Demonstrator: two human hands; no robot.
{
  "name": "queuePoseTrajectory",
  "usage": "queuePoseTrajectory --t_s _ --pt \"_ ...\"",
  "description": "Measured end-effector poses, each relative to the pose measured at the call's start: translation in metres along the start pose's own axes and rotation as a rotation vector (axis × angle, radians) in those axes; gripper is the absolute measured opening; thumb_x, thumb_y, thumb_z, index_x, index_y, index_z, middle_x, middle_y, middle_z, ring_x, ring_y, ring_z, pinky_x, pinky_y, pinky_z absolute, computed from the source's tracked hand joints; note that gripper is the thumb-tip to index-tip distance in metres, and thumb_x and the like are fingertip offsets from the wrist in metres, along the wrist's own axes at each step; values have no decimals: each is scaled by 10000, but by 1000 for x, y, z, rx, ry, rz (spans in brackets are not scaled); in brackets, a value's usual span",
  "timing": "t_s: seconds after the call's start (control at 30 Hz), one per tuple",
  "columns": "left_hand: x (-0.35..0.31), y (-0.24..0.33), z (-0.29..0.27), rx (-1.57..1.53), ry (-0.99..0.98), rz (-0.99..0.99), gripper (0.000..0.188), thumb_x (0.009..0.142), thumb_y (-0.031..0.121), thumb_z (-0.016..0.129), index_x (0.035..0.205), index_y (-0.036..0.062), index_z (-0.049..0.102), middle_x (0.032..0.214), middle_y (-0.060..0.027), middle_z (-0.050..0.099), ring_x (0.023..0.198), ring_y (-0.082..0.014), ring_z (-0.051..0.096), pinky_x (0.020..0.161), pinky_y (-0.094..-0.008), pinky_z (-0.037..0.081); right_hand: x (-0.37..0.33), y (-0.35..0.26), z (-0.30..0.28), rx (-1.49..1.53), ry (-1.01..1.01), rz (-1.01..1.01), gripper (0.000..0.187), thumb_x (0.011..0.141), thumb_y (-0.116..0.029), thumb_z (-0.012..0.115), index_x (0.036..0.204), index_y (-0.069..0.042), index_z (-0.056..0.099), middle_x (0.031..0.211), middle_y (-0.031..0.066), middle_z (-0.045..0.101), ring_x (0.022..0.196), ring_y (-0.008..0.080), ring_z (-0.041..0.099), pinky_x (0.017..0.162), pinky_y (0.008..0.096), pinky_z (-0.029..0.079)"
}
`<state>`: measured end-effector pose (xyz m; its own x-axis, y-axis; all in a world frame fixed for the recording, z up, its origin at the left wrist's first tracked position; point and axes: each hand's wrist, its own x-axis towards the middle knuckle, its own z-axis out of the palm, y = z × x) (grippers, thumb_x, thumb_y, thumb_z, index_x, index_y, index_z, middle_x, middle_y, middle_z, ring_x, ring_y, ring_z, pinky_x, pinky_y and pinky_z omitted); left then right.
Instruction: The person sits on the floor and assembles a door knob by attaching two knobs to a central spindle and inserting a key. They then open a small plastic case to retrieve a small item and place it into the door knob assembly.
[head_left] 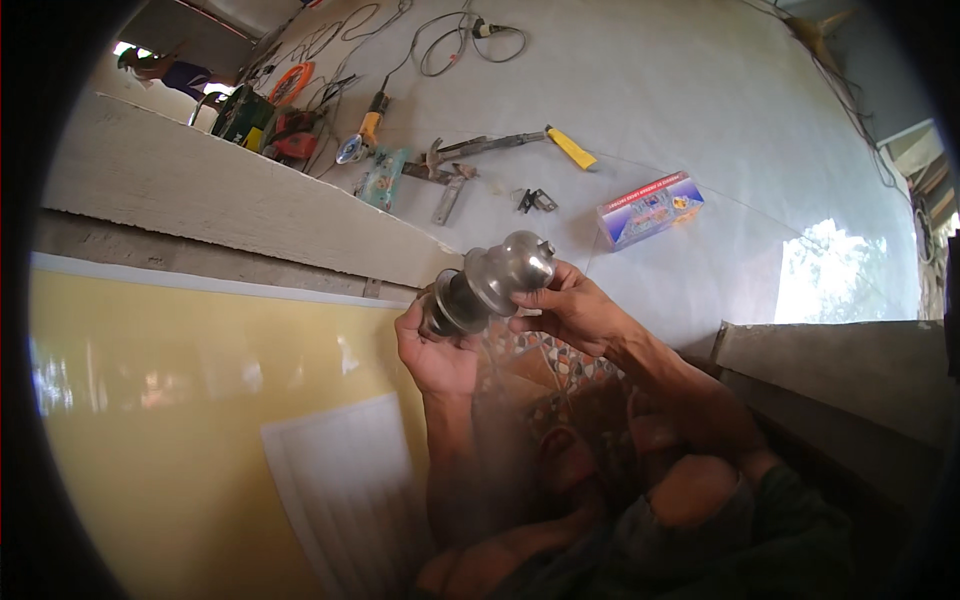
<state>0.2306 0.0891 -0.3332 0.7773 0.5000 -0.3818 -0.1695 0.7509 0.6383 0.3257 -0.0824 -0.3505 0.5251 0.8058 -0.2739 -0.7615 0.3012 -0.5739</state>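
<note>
A shiny silver door knob set [497, 283] is held up between my two hands, tilted with its upper knob toward the far right. My left hand [440, 362] is closed round the lower knob from beneath. My right hand [583, 312] grips the upper part, thumb against the round plate near the knob. On the floor beyond lie small dark metal parts [535, 200] and a blue, red and white box [650, 210].
A glossy yellow door panel [200, 370] with a white louvred section [345, 490] is at left, beside a whitish plank-like ledge [240, 190]. An angle grinder [370, 125], hammer [440, 155], yellow-handled tool [570, 148] and cables [430, 45] lie beyond. Another person [185, 75] is far left.
</note>
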Motion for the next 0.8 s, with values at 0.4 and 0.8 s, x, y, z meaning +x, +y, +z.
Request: queuePoseTrajectory --t_s 0.4,0.8 --pt "-10 12 3 145 -104 5 282 870 296 534 1050 80 560 881 -58 629 609 -140 561 484 -232 397 -3 -11 -14 107 -235 -106 725 893 -478 729 1472 -146 444 1301 41 569 1204 165 526 897 351 489" --pt "-13 12 16 398 -178 60 488 1040 463 467 1284 44 524 874 -48 639 614 -103 563 473 -188 360 2 -19 -32 117 -92 61 424 1004 -369 566 1208 2 583 1065 109 627 810 187 659 687 244 547"
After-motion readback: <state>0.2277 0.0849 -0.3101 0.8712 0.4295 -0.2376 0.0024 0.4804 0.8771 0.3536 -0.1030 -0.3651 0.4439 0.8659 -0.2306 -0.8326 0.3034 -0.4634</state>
